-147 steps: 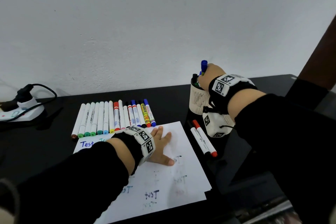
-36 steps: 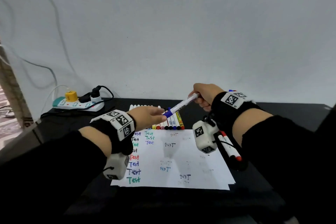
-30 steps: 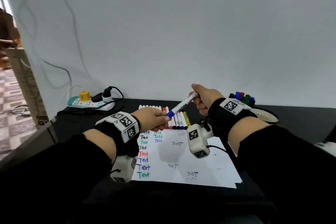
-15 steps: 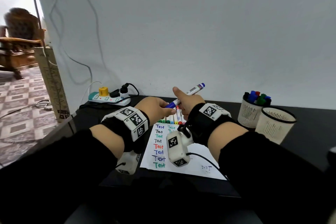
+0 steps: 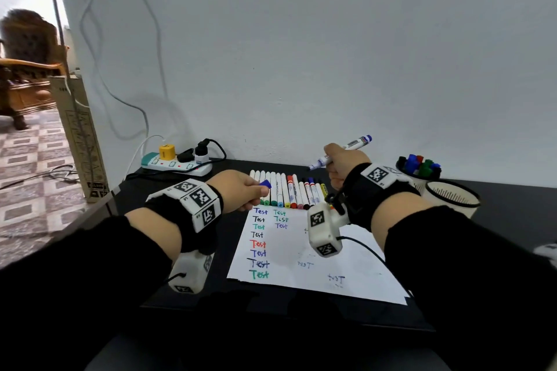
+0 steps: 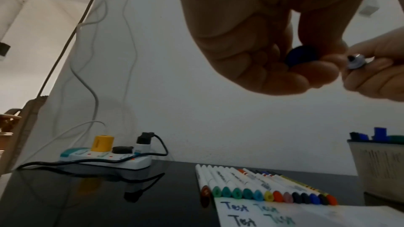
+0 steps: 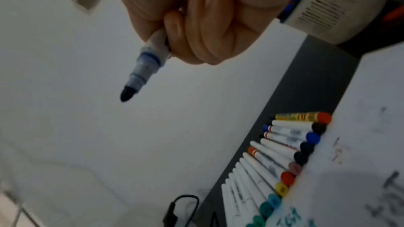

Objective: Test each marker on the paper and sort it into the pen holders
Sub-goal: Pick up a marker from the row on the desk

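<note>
right hand [image 5: 340, 163]: grips white blue-ended marker [image 5: 346, 151], tip now bare, pointing left-down
left hand [image 5: 241, 190]: pinches small blue cap [image 5: 265, 184], just pulled off, apart from tip
meaning: uncapped, test stroke next
paper [image 5: 355, 259]: below both hands
pen holders [image 5: 452, 199]: right of right hand

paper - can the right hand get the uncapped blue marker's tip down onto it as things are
Probably yes. The right hand grips the blue marker above the row of markers, bare tip angled down. The paper lies just below with blank space, and the left hand, pinching the blue cap, is off to the side.
</note>
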`<state>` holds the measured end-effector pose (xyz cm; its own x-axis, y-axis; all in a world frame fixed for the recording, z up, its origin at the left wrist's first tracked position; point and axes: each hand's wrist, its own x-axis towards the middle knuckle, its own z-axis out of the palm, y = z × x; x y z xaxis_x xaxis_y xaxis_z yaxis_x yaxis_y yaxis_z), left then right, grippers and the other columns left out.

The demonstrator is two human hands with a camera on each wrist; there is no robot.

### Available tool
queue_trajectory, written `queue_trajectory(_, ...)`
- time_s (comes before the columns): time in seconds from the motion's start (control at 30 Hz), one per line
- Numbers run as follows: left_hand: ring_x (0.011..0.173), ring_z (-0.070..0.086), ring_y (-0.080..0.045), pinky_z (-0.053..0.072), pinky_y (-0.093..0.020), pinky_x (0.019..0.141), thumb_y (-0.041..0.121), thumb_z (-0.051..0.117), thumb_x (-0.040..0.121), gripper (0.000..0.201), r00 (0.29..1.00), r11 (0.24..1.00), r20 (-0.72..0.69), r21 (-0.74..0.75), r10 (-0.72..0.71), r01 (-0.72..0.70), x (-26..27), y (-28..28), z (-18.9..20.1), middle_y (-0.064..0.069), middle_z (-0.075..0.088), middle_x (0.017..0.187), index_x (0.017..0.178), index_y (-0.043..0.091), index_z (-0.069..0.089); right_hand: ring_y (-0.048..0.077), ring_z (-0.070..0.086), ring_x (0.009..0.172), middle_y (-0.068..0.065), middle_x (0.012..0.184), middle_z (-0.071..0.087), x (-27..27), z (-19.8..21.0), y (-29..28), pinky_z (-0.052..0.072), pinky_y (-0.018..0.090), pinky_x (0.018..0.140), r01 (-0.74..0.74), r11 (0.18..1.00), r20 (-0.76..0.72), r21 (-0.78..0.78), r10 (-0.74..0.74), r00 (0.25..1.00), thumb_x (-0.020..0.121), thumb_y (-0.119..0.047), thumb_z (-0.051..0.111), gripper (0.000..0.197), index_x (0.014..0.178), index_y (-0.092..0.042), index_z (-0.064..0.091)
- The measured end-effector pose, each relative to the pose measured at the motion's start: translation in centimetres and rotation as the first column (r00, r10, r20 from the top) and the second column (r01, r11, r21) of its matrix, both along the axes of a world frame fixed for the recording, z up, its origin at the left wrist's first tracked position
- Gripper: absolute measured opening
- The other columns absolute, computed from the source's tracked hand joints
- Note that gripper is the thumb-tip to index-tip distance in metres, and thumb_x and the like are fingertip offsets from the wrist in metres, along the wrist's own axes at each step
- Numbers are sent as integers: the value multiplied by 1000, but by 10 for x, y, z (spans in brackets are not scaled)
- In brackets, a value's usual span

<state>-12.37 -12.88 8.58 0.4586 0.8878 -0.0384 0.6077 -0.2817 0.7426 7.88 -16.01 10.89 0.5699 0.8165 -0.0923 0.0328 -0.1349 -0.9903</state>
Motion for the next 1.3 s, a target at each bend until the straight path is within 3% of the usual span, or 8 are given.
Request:
queue_trajectory(0.1, 57, 51, -1, 43, -9, 53, 34, 54, 93, 28, 1000, 1000, -14, 9, -5, 5, 7, -1, -2, 10, 60, 71, 112, 16, 63, 8, 27, 21, -6, 31, 32, -9, -5, 0, 20, 12, 30, -44, 999, 22, -27, 44, 999, 88, -25, 52, 32, 60, -15, 38)
queue_trajectory(0.3, 59, 50, -3, 45, -19, 70, 36, 51, 94, 28, 999, 997, -34, 64, -36, 38, 16, 1, -13, 9, 63, 79, 103, 15, 66, 7, 27, 22, -6, 32, 34, -12, -17, 2, 21, 14, 29, -45, 998, -66, -50, 41, 997, 88, -32, 59, 37, 61, -15, 42)
queue_trajectory(0.4, 65, 51, -7, 44, -21, 69, 36, 50, 94, 25, 998, 998, -69, 64, -1, 5, 11, 7, -21, 4, 63, 82, 101, 17, 64, 6, 30, 25, -3, 43, 40, -8, -26, 3, 24, 15, 30, -15, 995, -80, -101, 7, 997, 85, -36, 66, 35, 65, -14, 47)
queue_trajectory(0.53, 86, 58, -16, 48, -31, 83, 35, 45, 96, 30, 988, 997, -139, 56, 62, -55, 5, 20, -31, -4, 65, 100, 118, 19, 60, 9, 34, 37, 0, 58, 47, -5, -48, 6, 28, 20, 35, -9, 990, -63, -141, 0, 998, 80, -39, 72, 32, 73, -12, 56)
queue_trajectory(0.7, 106, 58, -21, 44, -32, 89, 29, 41, 99, 37, 979, 993, -171, 40, 115, -109, 4, 32, -43, -6, 61, 115, 133, 19, 48, 11, 36, 43, 1, 60, 52, -10, -74, 16, 27, 20, 35, 33, 991, -64, -129, -42, 997, 79, -31, 74, 27, 70, -11, 58)
queue_trajectory(0.9, 97, 55, -18, 40, -26, 79, 29, 40, 99, 36, 967, 993, -229, 62, 116, -104, 5, 40, -57, -5, 61, 114, 132, 19, 50, 10, 37, 38, 1, 54, 50, -17, -95, 25, 29, 22, 40, 54, 980, -73, -190, -69, 995, 81, -30, 71, 28, 66, -12, 56)
queue_trajectory(1.03, 99, 55, -17, 39, -27, 80, 32, 40, 99, 35, 961, 993, -258, 77, 103, -85, 7, 46, -60, -3, 61, 115, 130, 19, 52, 10, 35, 39, 1, 54, 48, -19, -111, 31, 29, 24, 43, 45, 971, -65, -236, -62, 996, 82, -27, 67, 21, 71, -11, 58)
queue_trajectory(1.3, 97, 55, -18, 40, -27, 78, 34, 41, 98, 38, 930, 997, -362, 75, 60, -35, 11, 47, -67, -5, 61, 115, 130, 16, 50, 15, 39, 45, 1, 53, 48, -17, -132, 37, 29, 27, 47, 17, 955, 29, -297, -9, 1000, 81, -31, 67, 29, 62, -15, 53)
